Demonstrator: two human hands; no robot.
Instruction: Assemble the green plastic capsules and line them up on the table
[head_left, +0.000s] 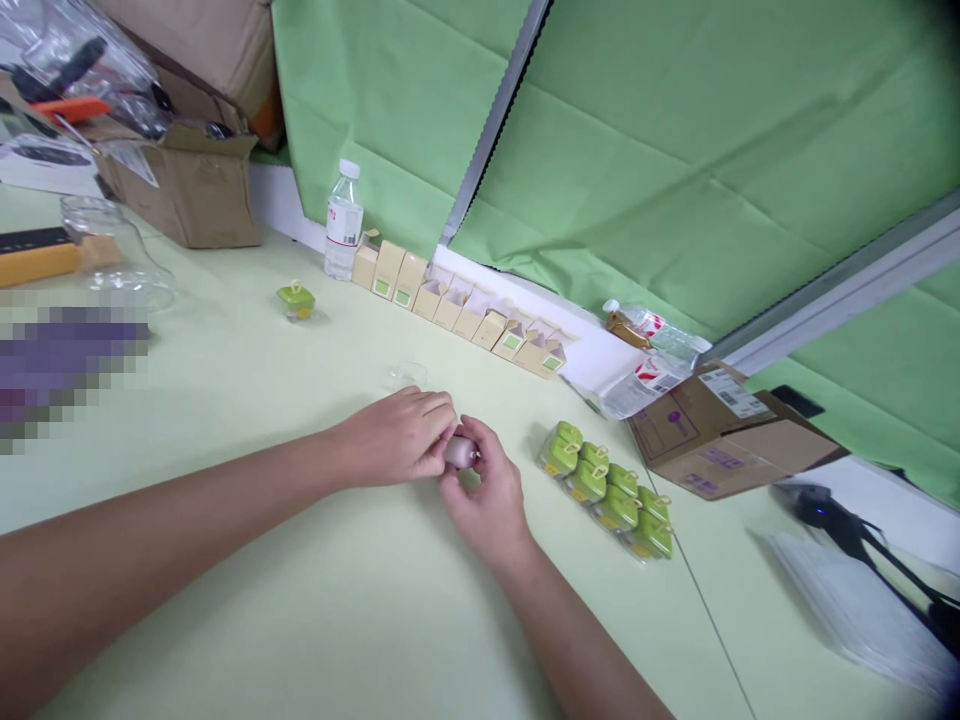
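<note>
My left hand (397, 435) and my right hand (487, 495) meet over the pale green table (337, 600), both gripping a small pinkish rounded item (459, 452) between the fingertips. Just right of my hands lies a row of several small green capped items (607, 488) in clear wrap. A single green item (296, 299) sits apart on the table to the upper left. A small clear cap (409, 375) lies just beyond my left hand.
A line of small beige boxes (457, 305), some open, runs along the wall beside an upright water bottle (343, 222). Another bottle (649, 355) lies by a cardboard box (720, 430). More cartons (187, 180) and a glass jar (112, 250) stand at left. A dark tripod (847, 525) sits at right.
</note>
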